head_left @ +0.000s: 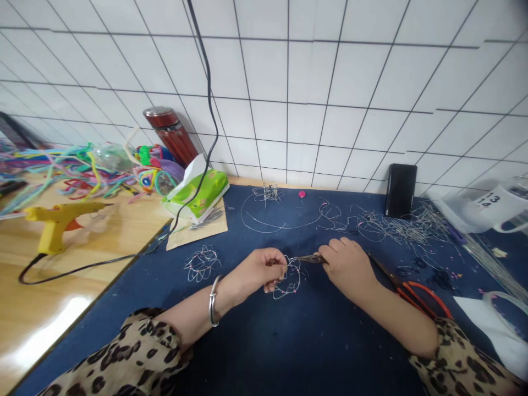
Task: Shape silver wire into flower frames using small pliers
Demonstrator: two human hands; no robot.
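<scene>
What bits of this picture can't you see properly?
All in the head view:
1. Wire flower: fingers of the left hand cover one side, and its loops are too thin to count.
2. Metal tool: the right hand hides its middle.
3. Yellow glue gun: blurred.
4. Plastic jug: cut off by the right edge.

A wall (371, 82) of large white square tiles with thin dark joints fills the upper half of the view. Below it stands a table (49, 308) of pale glossy wood, with soft light glaring off its near left part. A dark blue cloth (313, 341) covers its middle and right.
</scene>
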